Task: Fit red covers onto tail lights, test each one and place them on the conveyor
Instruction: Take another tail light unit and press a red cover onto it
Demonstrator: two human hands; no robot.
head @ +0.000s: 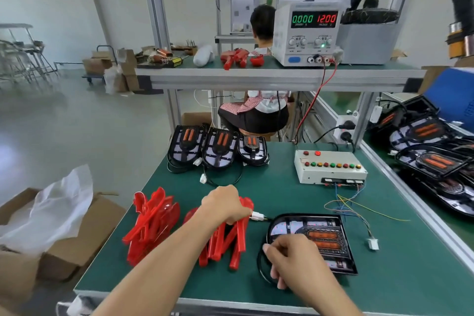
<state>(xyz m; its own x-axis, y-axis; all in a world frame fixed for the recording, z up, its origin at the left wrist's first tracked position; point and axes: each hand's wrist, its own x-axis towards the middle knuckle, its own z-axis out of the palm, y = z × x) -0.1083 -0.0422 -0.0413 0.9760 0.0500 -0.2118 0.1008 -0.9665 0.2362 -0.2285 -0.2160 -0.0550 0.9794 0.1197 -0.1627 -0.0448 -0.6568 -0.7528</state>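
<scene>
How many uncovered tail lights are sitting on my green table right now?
4: three in a row at the far edge, one near the front under the right hand. More lie on the conveyor.

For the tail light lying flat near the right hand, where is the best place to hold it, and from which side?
Probably the curved left edge of the tail light, approached from the near-left, where the right hand already rests. It lies flat, open face up, so a pinch on the black rim avoids the orange lamp strips. The far-left side is crowded by the connector and the red covers.
</scene>
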